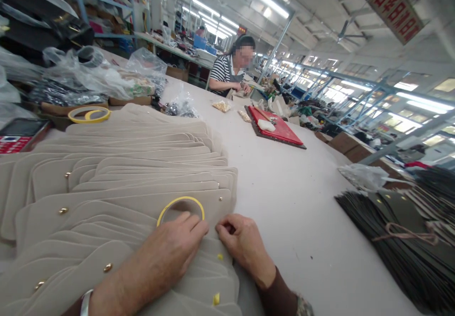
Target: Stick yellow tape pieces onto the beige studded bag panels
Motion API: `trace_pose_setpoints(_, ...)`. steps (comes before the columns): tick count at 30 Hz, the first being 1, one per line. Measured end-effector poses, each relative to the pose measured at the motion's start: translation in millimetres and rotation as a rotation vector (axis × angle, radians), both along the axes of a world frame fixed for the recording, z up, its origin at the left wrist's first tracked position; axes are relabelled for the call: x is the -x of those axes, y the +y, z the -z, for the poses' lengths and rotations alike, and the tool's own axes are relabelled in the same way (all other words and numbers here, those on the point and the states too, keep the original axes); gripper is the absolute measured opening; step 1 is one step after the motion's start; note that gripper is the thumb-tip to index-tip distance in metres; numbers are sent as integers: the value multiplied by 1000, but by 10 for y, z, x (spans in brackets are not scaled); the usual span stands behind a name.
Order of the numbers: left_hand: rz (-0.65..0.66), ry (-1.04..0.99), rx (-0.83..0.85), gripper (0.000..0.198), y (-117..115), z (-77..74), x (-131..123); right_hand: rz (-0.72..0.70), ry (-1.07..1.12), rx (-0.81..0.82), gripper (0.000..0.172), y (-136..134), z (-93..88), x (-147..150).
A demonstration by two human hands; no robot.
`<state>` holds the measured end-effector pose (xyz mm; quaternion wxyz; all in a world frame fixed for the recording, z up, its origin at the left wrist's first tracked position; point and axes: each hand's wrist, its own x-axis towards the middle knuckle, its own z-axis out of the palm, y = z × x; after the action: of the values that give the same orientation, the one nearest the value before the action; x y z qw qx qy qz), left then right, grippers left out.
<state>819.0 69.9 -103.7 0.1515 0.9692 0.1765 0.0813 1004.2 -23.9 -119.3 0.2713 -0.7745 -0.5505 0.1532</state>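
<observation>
Overlapping beige leather-like panels (142, 183) cover the left of the table, several bearing small gold-coloured studs (63, 210). Low over them, my left hand (167, 247) is closed with its fingers curled at the near edge of a yellow tape roll (201, 206), whose ring stands up behind the knuckles. My right hand (243, 242) is beside it at the panels' right edge, thumb and forefinger pinched together; what lies between them is too small to make out. Small yellow tape pieces (216, 299) stick to the panels just below the hands.
Another yellow tape roll (89, 115) lies at the back of the panels, near a red-and-black phone-like device (23, 134). Tied dark strips (387, 240) are on the right. A red board (275, 126) lies farther back. Across the table a person (229, 69) handles material.
</observation>
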Motion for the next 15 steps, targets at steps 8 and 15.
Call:
trace_pose_setpoints(8,50,-515,-213,28,106,42,11,-148,162,74,29,-44,-85,-85)
trace_pose_setpoints(15,26,-498,-248,46,124,10,6,-192,270,-475,14,-19,-212,17)
